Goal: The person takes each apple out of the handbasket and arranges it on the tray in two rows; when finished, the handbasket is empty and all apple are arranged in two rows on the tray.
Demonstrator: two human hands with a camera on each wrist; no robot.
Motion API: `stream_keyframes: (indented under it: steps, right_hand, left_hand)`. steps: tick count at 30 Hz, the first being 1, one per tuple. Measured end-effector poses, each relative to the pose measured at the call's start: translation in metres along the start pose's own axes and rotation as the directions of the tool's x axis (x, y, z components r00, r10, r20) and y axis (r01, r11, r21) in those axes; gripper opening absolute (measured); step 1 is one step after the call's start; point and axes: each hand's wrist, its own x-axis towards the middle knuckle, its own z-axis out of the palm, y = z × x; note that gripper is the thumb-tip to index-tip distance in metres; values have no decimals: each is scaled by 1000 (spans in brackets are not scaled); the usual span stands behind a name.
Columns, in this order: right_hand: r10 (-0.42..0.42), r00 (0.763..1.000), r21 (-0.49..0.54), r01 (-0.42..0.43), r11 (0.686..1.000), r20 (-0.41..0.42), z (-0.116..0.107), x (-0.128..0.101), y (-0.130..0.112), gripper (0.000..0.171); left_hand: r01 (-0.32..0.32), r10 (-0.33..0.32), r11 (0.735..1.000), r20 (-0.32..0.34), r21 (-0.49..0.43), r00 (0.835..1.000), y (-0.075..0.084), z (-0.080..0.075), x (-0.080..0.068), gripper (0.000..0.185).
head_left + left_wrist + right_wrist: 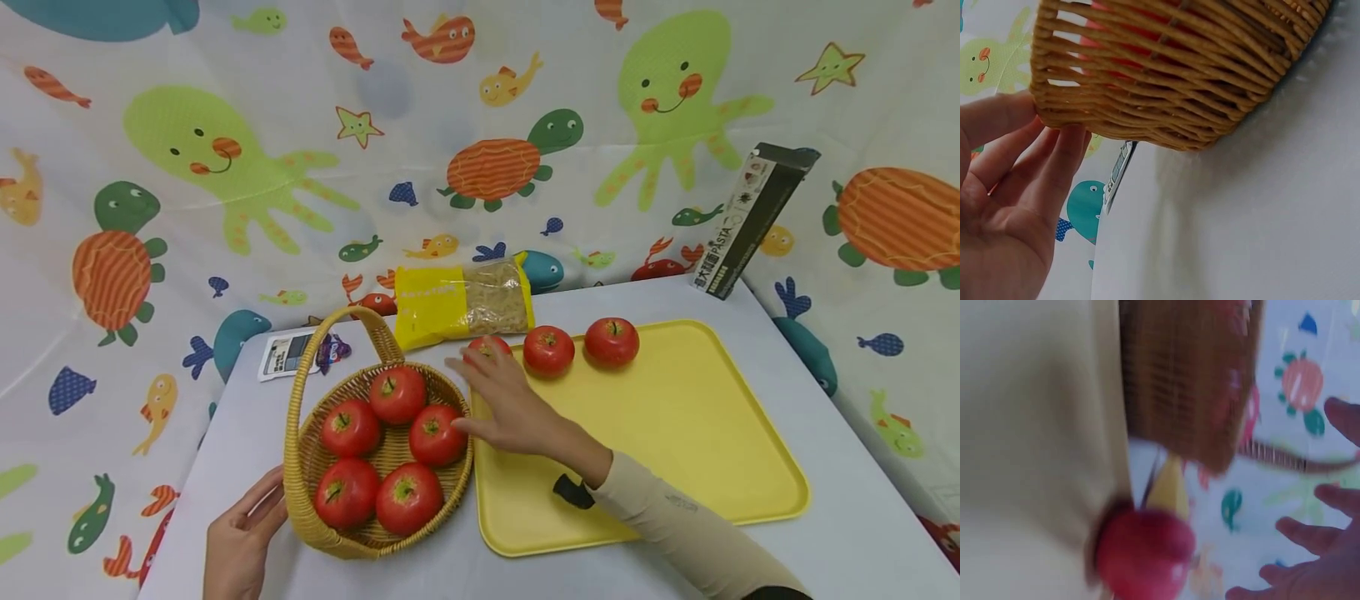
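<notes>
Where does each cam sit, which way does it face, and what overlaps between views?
Head: worn on the head, faces forward and down at the table; shows left hand, right hand and its sleeve.
Left wrist: low beside the wicker basket, faces its outer wall; shows left hand's fingers touching the wall.
Right wrist: low over the yellow tray, blurred, faces a red apple and the basket; shows the spread right hand.
Shared: all three show the basket.

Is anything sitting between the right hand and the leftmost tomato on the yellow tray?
Nothing visible does. The right hand is open over the yellow tray, its fingertips at the leftmost tomato; the basket stands off to its left.
</notes>
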Motion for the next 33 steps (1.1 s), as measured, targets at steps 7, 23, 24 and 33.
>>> stream_keyframes:
  steps: [7, 23, 24, 33]
  right_hand:
    - [17, 971, -133, 15, 991, 240, 39, 13, -25, 79]
    - [126, 959, -209, -73, 975, 254, 59, 17, -24, 84]
    - [133, 959, -199, -84, 976, 250, 60, 17, -24, 85]
    - [102, 979, -159, -74, 985, 177, 63, 15, -18, 83]
  left_hand:
    - [-7, 7, 1000, 19, 6, 1000, 3, 3, 1, 63]
    - [33, -33, 998, 8, -58, 999, 1, -3, -2, 66]
    - [35, -34, 997, 9, -65, 999, 1, -3, -2, 66]
    - [42, -42, 997, 1, -72, 999, -1, -1, -1, 63]
